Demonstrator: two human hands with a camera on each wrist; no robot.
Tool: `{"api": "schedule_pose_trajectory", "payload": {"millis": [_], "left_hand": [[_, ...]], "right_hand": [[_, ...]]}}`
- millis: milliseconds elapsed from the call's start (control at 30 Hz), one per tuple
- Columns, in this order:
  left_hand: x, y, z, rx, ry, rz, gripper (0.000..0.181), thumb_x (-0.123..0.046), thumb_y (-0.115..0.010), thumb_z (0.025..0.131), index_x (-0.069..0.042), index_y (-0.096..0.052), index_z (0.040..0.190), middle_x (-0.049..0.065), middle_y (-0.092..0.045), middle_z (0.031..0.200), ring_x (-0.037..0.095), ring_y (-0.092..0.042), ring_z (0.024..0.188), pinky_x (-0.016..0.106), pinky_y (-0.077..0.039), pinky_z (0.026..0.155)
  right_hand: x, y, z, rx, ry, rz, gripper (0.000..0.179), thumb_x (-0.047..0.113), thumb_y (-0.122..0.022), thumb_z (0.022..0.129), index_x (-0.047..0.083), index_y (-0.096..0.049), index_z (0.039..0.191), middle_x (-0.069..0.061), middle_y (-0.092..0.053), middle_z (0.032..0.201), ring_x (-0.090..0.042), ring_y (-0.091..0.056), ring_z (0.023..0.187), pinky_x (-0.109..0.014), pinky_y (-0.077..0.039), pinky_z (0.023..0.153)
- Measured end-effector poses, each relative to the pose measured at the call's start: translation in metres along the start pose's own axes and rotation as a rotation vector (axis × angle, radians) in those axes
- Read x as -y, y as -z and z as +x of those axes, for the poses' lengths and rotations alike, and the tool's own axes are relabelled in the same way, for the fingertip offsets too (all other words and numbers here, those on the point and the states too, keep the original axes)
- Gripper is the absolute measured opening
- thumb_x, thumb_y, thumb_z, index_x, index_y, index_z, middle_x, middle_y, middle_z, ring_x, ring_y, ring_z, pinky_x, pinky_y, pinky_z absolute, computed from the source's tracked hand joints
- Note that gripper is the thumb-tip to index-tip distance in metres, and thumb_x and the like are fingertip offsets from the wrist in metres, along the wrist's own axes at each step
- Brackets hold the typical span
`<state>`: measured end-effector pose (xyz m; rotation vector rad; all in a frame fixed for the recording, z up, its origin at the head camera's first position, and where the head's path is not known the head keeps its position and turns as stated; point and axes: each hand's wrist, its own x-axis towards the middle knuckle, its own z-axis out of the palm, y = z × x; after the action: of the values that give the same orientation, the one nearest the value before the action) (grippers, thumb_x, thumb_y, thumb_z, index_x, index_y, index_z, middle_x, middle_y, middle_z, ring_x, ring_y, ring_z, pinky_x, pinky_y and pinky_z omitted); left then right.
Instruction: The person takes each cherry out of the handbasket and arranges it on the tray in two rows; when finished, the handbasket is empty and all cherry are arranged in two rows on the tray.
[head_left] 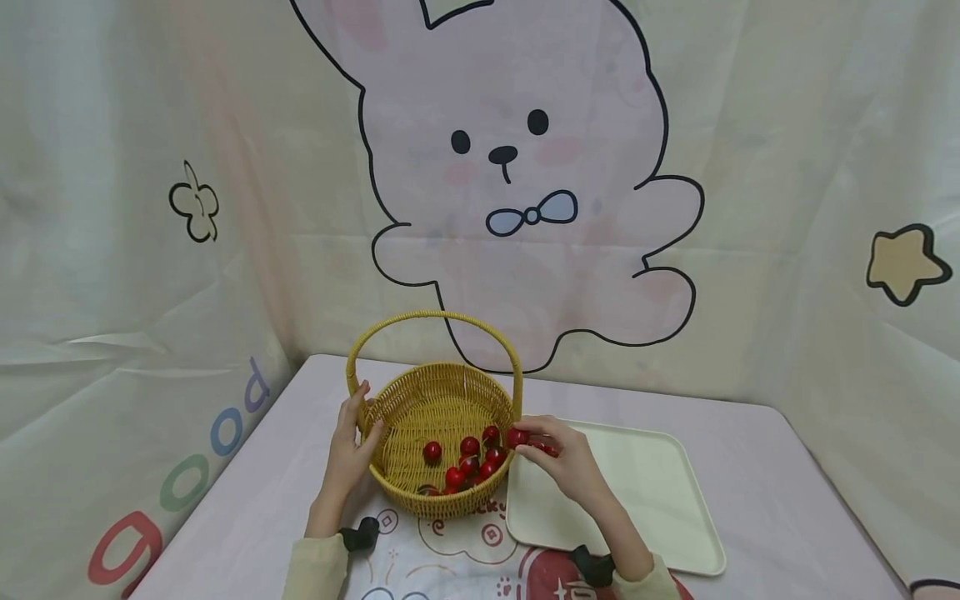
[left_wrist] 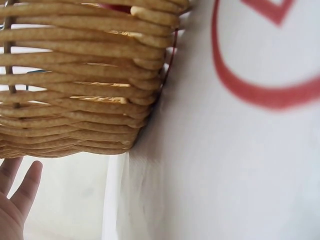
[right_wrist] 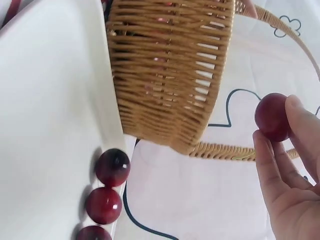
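Observation:
A yellow wicker basket (head_left: 442,400) with a tall arched handle stands on the table, several red cherries (head_left: 469,447) inside it. At its left side my left hand (head_left: 349,446) holds the rim by the foot of the handle; in the left wrist view only a few fingers (left_wrist: 29,187) show beside the weave. My right hand (head_left: 562,458) is at the basket's right rim, pinching one cherry (right_wrist: 272,116) between thumb and fingertips. Beneath that hand, more cherries (right_wrist: 103,205) lie in a row along the edge of a cream tray (head_left: 637,483).
The tray stands to the right of the basket, close against it. A white printed cloth (head_left: 420,575) covers the table (head_left: 780,492). Behind hangs a curtain (head_left: 765,208) with a cartoon figure, and more patterned fabric (head_left: 112,317) closes off the sides.

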<state>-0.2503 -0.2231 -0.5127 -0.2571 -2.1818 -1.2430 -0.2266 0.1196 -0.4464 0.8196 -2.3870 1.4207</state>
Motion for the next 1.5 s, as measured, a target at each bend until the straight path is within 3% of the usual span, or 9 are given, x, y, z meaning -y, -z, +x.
{"api": "schedule_pose_trajectory", "payload": {"millis": [367,567,700,933,1300,1500], "left_hand": [[0.000,0.000,0.000,0.008,0.006,0.010,0.072,-0.003,-0.061,0.085,-0.026,-0.029,0.145,0.010,-0.040,0.138,0.033,-0.050,0.116,0.060,-0.039,0.090],[0.002,-0.001,-0.001,0.004,0.005,0.009,0.070,-0.004,-0.062,0.086,-0.026,-0.031,0.145,0.007,-0.040,0.138,0.031,-0.050,0.116,0.059,-0.040,0.091],[0.003,-0.001,-0.001,0.000,-0.017,0.016,0.071,-0.002,-0.061,0.086,-0.025,-0.030,0.145,0.009,-0.040,0.138,0.032,-0.051,0.116,0.058,-0.040,0.090],[0.004,0.001,-0.002,-0.010,-0.047,0.008,0.069,-0.003,-0.061,0.086,-0.023,-0.030,0.145,0.010,-0.040,0.139,0.033,-0.051,0.114,0.061,-0.040,0.089],[0.002,0.002,-0.001,0.010,-0.025,0.023,0.068,-0.007,-0.060,0.088,-0.023,-0.028,0.146,0.011,-0.039,0.139,0.034,-0.050,0.116,0.059,-0.040,0.090],[0.001,0.000,0.001,0.010,-0.027,0.013,0.068,-0.006,-0.060,0.088,-0.024,-0.029,0.146,0.011,-0.039,0.139,0.034,-0.050,0.116,0.058,-0.040,0.090]], "right_hand": [[-0.015,0.020,-0.010,-0.051,-0.028,-0.099,0.031,0.015,-0.071,0.078,0.012,-0.066,0.108,-0.001,-0.068,0.103,-0.018,-0.067,0.090,-0.024,-0.053,0.070],[-0.019,0.031,-0.015,-0.035,-0.027,-0.101,0.032,0.001,-0.070,0.077,0.003,-0.065,0.108,-0.011,-0.066,0.103,-0.027,-0.066,0.089,-0.035,-0.054,0.077],[-0.026,0.040,-0.018,-0.012,-0.034,-0.094,0.032,0.002,-0.069,0.079,0.005,-0.065,0.111,-0.010,-0.064,0.105,-0.025,-0.064,0.093,-0.037,-0.053,0.081],[-0.040,0.056,-0.019,-0.020,-0.080,-0.116,0.032,0.004,-0.069,0.079,0.004,-0.065,0.111,-0.009,-0.063,0.105,-0.027,-0.063,0.095,-0.033,-0.053,0.081],[-0.061,0.076,-0.025,-0.011,-0.155,-0.189,0.033,0.000,-0.070,0.078,-0.006,-0.063,0.110,-0.016,-0.059,0.104,-0.033,-0.064,0.095,-0.033,-0.053,0.077],[-0.072,0.082,-0.029,-0.007,-0.216,-0.241,0.033,0.000,-0.070,0.078,-0.004,-0.064,0.110,-0.014,-0.060,0.103,-0.030,-0.063,0.094,-0.033,-0.054,0.077]]}}
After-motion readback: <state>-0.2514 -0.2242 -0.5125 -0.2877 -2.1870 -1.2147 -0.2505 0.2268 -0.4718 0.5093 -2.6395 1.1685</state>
